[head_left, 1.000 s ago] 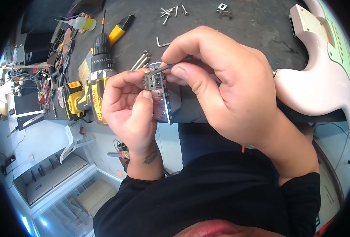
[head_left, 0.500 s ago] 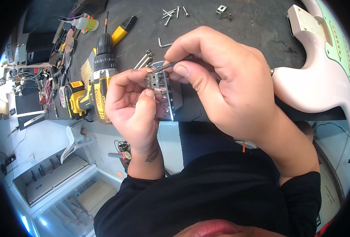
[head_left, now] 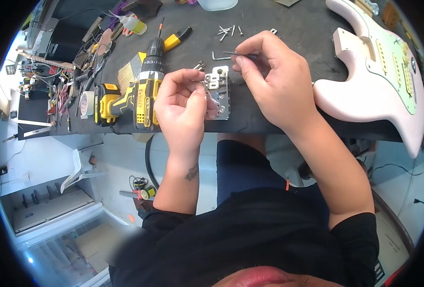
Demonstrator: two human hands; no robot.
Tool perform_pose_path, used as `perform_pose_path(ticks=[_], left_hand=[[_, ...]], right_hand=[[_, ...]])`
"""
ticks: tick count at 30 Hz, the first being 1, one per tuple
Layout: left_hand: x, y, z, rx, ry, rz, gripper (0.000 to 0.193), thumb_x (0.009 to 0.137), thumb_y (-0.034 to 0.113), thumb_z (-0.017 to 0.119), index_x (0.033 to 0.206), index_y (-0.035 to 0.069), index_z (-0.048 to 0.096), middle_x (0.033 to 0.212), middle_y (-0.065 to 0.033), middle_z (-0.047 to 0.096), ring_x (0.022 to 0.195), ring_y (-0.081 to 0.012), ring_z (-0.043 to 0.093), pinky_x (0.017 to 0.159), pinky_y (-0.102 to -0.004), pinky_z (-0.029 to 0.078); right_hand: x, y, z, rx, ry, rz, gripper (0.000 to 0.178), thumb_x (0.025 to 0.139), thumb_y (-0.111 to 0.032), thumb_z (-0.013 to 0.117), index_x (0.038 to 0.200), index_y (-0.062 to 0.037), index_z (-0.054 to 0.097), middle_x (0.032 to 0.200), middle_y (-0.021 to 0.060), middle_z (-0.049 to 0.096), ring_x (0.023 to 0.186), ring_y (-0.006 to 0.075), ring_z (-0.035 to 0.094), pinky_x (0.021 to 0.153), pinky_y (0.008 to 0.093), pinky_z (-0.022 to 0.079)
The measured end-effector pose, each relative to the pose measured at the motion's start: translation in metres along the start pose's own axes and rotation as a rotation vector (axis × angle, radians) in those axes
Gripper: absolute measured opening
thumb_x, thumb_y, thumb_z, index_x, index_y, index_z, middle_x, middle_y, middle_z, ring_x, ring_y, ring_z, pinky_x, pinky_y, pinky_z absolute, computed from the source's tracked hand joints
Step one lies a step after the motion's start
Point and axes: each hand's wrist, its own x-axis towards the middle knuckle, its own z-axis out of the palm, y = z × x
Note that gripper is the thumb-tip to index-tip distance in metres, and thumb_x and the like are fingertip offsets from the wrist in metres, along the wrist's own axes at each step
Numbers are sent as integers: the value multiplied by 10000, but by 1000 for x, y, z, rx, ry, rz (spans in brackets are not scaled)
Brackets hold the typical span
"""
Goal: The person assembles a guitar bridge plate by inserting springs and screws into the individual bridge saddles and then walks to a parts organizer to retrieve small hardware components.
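The fingers and thumb of my left hand [head_left: 184,103] are closed at the left edge of a shiny metal guitar bridge [head_left: 224,91], with small saddles near its far end. Pinched between thumb and fingers of my right hand [head_left: 276,79] is a thin dark rod-like tool [head_left: 231,52]; its tip points left, clear of the bridge. An L-shaped hex key [head_left: 214,56] lies on the bench just beyond the bridge.
A yellow and black cordless drill [head_left: 147,93] and a brush [head_left: 126,74] lie left of my hands. Loose screws [head_left: 233,29] are scattered farther back. A pale pink guitar body [head_left: 360,98] occupies the right side of the dark bench [head_left: 298,19]. Assorted tools crowd the far left.
My right hand with the dark tool has drawn away from the bridge to the right. The bridge now shows its top face, flatter to the view. The whole view has shifted.
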Motion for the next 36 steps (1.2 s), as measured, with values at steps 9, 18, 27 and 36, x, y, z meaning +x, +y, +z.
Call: perform_pose_path(ticks=[9, 18, 27, 36], left_hand=[[-2, -14, -23, -305, 9, 189, 367, 939, -110, 541, 1295, -43, 598, 1234, -149, 666, 896, -132, 617, 761, -283, 526], [-2, 8, -22, 900, 22, 443, 128, 898, -46, 735, 1022, -25, 761, 967, -113, 718, 621, -182, 616, 648, -334, 520], [4, 2, -24, 1003, -85, 491, 114, 941, -9, 737, 1054, -18, 755, 978, -127, 690, 798, -286, 679, 740, -386, 552], [0, 4, -41, -144, -97, 98, 144, 1124, 63, 570, 1229, -15, 629, 1309, -194, 680, 888, -133, 636, 781, -277, 548]], right_hand=[[-6, -7, 1, 23, 59, -170, 122, 1066, -24, 655, 1178, 12, 685, 999, 130, 790, 911, 214, 797, 809, 323, 623], [-14, -8, -1, 78, 103, -171, 143, 1117, -91, 612, 1193, 16, 669, 933, 112, 785, 830, 189, 776, 762, 313, 620], [-15, -11, -3, 93, 98, -159, 146, 1118, -96, 617, 1186, 18, 675, 937, 107, 786, 814, 170, 759, 767, 305, 619], [-41, -14, -11, -20, -1, -185, 80, 1083, -58, 643, 1136, -10, 677, 915, 121, 765, 826, 226, 765, 741, 322, 595]])
